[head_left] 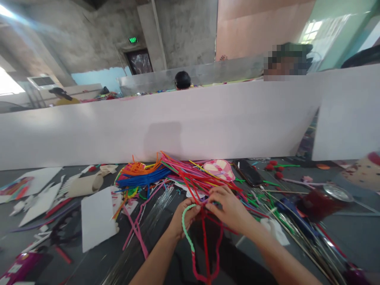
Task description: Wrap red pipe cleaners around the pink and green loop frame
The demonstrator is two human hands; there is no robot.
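My left hand (184, 217) pinches a pipe-cleaner piece near the middle of the table's front. From it hangs a loop made of a twisted mint-green pipe cleaner (187, 227) joined to a dark pink one (219, 247). A straight red pipe cleaner (204, 237) runs down through the loop. My right hand (227, 208) is closed at the same joint, its fingertips close to the left thumb. Just behind both hands lies a heap of pink and red pipe cleaners (178, 166), with blue pipe cleaners (142, 178) to its left. The exact twist between my fingers is partly hidden.
A white partition (190, 126) stands behind the table. At right lie a dark phone (248, 172), a red can (317, 202) and wire stems. At left are a cardboard tube (86, 185), a white card (97, 219) and a purple can (22, 267). People sit beyond the partition.
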